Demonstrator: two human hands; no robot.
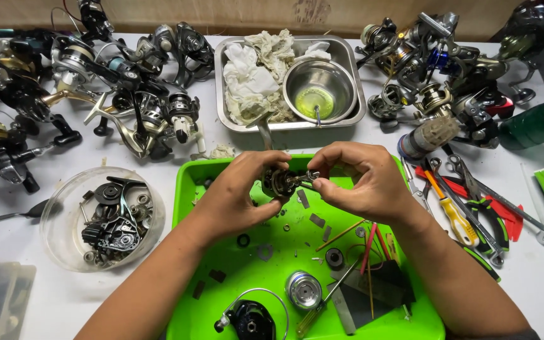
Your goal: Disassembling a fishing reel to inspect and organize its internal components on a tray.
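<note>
White and crowded, the desk (51,302) carries heaps of fishing reels at the far left (96,75) and far right (448,69), with a steel pan (347,75) of rags (259,69) and a small steel bowl (320,90) between them. Over a bright green tray (221,182) near the front edge, a person works on a reel body (278,182) held just above the tray floor. The left hand (240,195) is closed around the body, thumb and fingers cupping it from the left; the right hand (360,182) pinches a small metal part (311,175) at the body's right side between thumb and forefinger. Loose washers, plates, a round metal spool (303,289) and a black side cover (250,320) lie scattered on the tray below. A clear round dish (58,208) of dark parts sits to the left; a yellow-handled screwdriver (451,214) and pliers (492,220) lie to the right. Judging from the grip, the work goes best with the body kept steady in the left hand and low over the tray, so that any small piece slipping from the pinch lands inside it rather than on the cluttered desk.
</note>
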